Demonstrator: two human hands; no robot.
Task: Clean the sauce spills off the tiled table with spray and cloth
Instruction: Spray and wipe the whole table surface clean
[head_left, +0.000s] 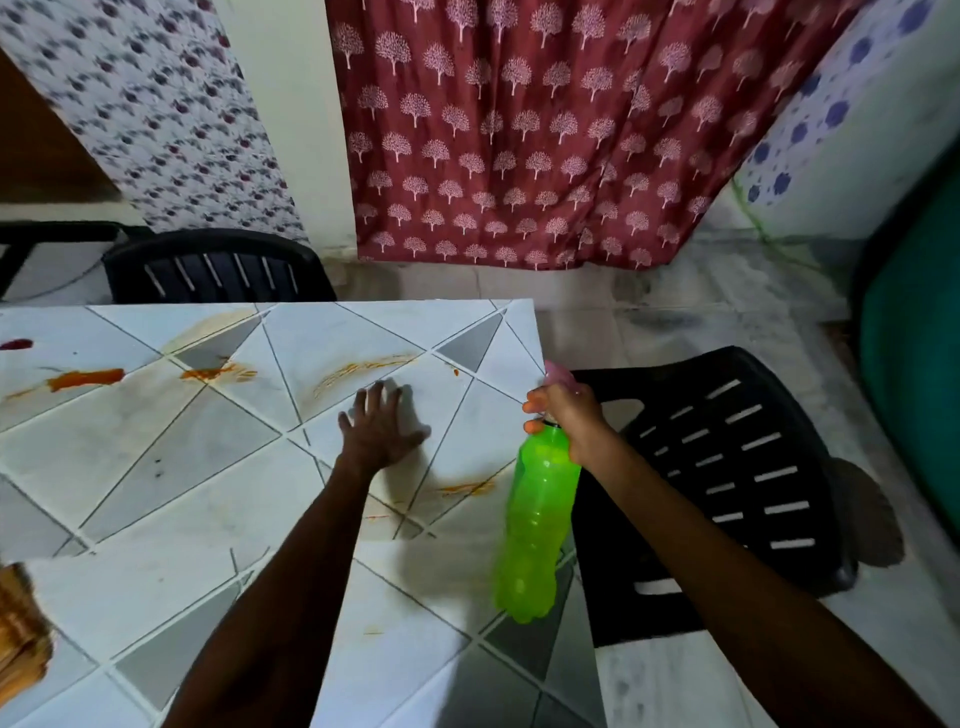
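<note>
- Tiled table: glossy pale tiles cut into triangles and diamonds, with grey triangular insets and thin dark grout lines.
- Sauce spills: a thick orange streak at 9 o'clock of the tabletop, with a dark red blob beside it. A thin, dragged orange smear lies at 12 o'clock of the left hand, and a faint streak at 4 o'clock of that hand.
- Left hand: palm down, flat on the tile, fingers straight and spread, holding nothing.
- Right hand: fingers curled round the neck of the spray bottle, just below its pink head.
- Spray bottle: translucent green ribbed plastic, tilted with its base toward the viewer, at the table's 3 o'clock edge.
- Black plastic chair: slotted seat, at 3 o'clock of the table.
- Maroon curtain: soft folds with a white tree print, at 12 o'clock.
</note>
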